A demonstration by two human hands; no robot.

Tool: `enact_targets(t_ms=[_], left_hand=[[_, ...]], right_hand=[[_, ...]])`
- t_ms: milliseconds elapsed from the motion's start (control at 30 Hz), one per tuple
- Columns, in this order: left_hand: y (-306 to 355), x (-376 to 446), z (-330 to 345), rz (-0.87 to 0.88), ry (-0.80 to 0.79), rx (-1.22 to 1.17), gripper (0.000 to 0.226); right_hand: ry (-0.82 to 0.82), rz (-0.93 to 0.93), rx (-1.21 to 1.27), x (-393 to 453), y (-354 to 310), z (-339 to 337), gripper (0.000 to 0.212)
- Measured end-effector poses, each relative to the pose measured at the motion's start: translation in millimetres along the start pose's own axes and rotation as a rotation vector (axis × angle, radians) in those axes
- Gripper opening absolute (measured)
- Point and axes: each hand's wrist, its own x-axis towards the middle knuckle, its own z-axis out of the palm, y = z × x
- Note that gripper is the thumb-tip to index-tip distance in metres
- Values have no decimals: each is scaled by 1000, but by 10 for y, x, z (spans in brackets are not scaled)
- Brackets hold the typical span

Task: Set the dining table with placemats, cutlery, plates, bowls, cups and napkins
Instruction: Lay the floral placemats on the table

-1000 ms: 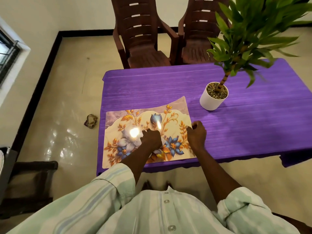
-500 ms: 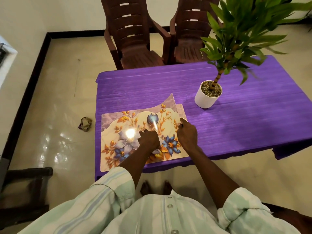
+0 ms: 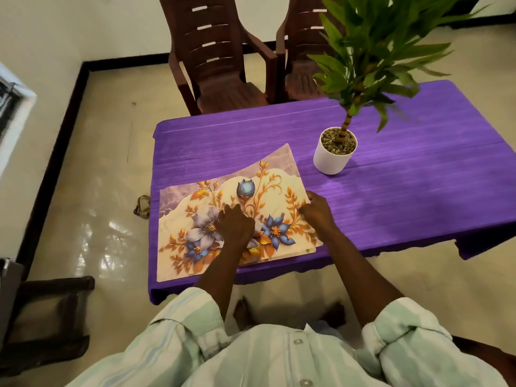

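Your left hand [image 3: 236,226] rests on the middle of the flowery placemat [image 3: 195,219]. Its fingers are bent and press down on the mat, so it holds the mat flat but does not wrap around it. Your right hand [image 3: 317,209] is at the right edge of the mat. Its fingers and thumb pinch that edge. The far right corner of the top mat bends up off the table [image 3: 418,191]. Under the near right corner you can see the edges of more mats, so it is a small pile. You cannot tell how many mats are in it.

The pile lies on the near left part of the table, which has a purple cloth on it. The near edge of the pile sits close to the table's near edge.

A green plant in a white pot [image 3: 333,159] stands on the table, just past the right corner of the mats, not touching them. Two brown chairs [image 3: 220,68] stand side by side at the far side of the table. A small crumpled thing [image 3: 142,206] lies on the shiny floor, left of the table. You wear a pale striped shirt [image 3: 279,356], and your bare feet show under the table edge.
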Motion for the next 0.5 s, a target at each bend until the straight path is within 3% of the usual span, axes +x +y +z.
enact_targets(t_ms=[133,300,500], left_hand=[[273,-174,-18,-109,209,-123,55],[738,-419,187,-364,374,-264,64],[1656,-847,643,-766,328,-389,77]], right_hand=[[-52,-22,63,127,87,-545,29],[-109,-52,40,334,403,-1518,29],[-190,-3,49,475,843,-3055,34]])
